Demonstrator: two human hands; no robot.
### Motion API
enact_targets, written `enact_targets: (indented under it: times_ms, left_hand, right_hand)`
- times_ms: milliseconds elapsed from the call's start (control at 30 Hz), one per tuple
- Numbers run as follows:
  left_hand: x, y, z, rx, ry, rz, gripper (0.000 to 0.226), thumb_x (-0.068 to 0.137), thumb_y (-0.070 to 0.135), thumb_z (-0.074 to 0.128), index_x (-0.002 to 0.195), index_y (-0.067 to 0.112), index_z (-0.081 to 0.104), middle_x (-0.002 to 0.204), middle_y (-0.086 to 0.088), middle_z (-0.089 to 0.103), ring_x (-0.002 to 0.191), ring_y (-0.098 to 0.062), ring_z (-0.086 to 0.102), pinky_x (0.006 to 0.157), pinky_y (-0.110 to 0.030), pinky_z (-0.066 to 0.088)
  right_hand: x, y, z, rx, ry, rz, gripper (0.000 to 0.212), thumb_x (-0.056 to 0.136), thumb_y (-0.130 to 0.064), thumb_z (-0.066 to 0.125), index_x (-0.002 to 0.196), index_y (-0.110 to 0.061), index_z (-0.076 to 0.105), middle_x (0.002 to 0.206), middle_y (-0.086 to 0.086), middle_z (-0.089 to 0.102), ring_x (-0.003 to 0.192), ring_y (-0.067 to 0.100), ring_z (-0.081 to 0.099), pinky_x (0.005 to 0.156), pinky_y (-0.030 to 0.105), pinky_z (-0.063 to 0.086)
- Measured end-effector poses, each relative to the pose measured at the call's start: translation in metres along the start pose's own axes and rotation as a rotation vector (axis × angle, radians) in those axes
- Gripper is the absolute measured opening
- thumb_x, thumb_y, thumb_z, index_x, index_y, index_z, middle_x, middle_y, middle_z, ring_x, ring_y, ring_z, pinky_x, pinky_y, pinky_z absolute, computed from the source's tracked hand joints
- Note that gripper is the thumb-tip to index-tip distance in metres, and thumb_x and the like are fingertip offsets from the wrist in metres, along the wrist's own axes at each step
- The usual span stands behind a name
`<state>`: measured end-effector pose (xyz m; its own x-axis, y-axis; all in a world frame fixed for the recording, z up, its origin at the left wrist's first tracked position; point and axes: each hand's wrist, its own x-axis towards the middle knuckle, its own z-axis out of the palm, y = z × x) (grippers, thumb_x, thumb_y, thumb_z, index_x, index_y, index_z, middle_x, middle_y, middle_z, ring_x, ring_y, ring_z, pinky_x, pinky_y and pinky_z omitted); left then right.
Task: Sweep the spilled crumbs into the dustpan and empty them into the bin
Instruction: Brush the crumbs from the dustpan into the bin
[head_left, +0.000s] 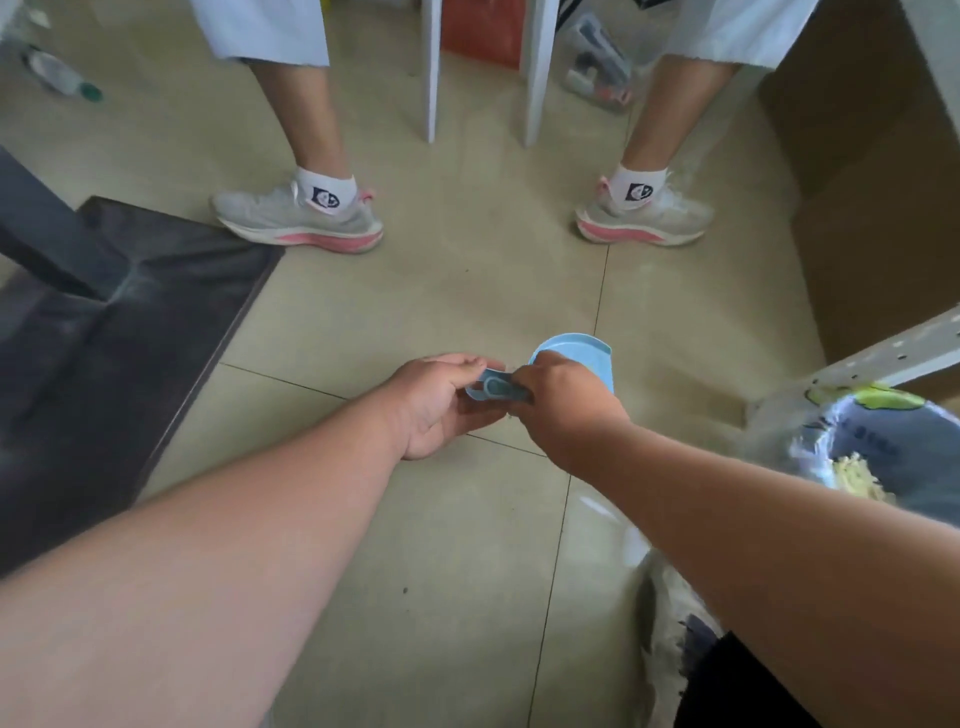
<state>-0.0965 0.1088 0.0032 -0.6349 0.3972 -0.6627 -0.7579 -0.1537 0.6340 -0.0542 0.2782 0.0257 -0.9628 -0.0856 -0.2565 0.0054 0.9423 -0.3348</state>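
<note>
A beige tiled floor (467, 312) fills the view, with another person's sneakered feet beyond. At the right edge sits a bin lined with a printed plastic bag (872, 441), pale crumbs (857, 478) already inside. The small light-blue plastic dustpan (579, 358) hangs between both hands, its handle running leftward. The right hand (566, 405), nearer the bin, curls around the handle; the left hand (441, 400) pinches its tip. Whether a brush is held cannot be told.

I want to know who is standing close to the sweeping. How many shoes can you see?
2: one shoe on the floor up left by the dark mat, the other shoe up right near the cardboard box.
</note>
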Motion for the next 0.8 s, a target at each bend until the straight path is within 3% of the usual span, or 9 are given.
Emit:
enact_targets:
  times_ms: [200,333,400,567,667,800]
  left_hand:
    - [0.039,-0.012,-0.022,-0.007,0.035,-0.036,0.018,0.108,0.006,0.054,0.119,0.000,0.067,0.097,-0.020,0.071,0.086,-0.033,0.073,0.081,-0.036,0.065]
    - [0.060,-0.017,-0.032,0.027,0.041,-0.068,0.017,0.107,0.005,0.056,0.120,0.000,0.065,0.104,-0.023,0.070,0.095,-0.037,0.071,0.092,-0.042,0.061]
    - [0.069,-0.021,-0.037,0.012,0.061,-0.083,0.013,0.106,0.004,0.057,0.115,-0.001,0.065,0.105,-0.023,0.069,0.093,-0.036,0.072,0.090,-0.043,0.063]
    - [0.090,-0.039,-0.054,0.003,0.082,-0.141,0.014,0.106,-0.003,0.054,0.115,0.000,0.065,0.116,-0.027,0.067,0.098,-0.037,0.074,0.086,-0.038,0.066]
    - [0.103,-0.052,-0.065,0.006,0.114,-0.180,0.016,0.107,-0.004,0.052,0.110,0.001,0.067,0.120,-0.027,0.067,0.099,-0.036,0.073,0.082,-0.035,0.067]
    - [0.123,-0.072,-0.073,0.019,0.157,-0.244,0.019,0.107,-0.006,0.050,0.106,0.002,0.067,0.131,-0.032,0.064,0.110,-0.038,0.068,0.098,-0.044,0.060]
  right_hand:
    - [0.031,0.012,0.033,0.002,-0.045,0.027,0.023,0.099,-0.044,0.060,0.101,-0.021,0.065,0.096,-0.002,0.055,0.085,0.025,0.059,0.070,0.040,0.053]
    - [0.048,0.020,0.049,0.000,-0.076,0.068,0.021,0.097,-0.043,0.059,0.097,-0.022,0.058,0.088,-0.003,0.057,0.079,0.026,0.059,0.064,0.037,0.052]
    - [0.056,0.022,0.056,0.019,-0.091,0.125,0.013,0.093,-0.036,0.060,0.101,-0.025,0.058,0.085,-0.005,0.060,0.077,0.025,0.060,0.061,0.033,0.051]
    - [0.079,0.034,0.074,0.138,-0.183,0.180,0.028,0.089,-0.029,0.065,0.116,-0.024,0.064,0.097,-0.002,0.071,0.087,0.020,0.063,0.072,0.034,0.054]
    - [0.090,0.048,0.090,0.225,-0.203,0.190,0.032,0.089,-0.028,0.073,0.118,-0.022,0.063,0.097,-0.003,0.072,0.080,0.015,0.061,0.070,0.031,0.049]
    - [0.097,0.078,0.111,0.285,-0.200,0.281,0.029,0.091,-0.024,0.071,0.119,-0.025,0.063,0.097,-0.007,0.070,0.073,0.015,0.062,0.074,0.035,0.056]
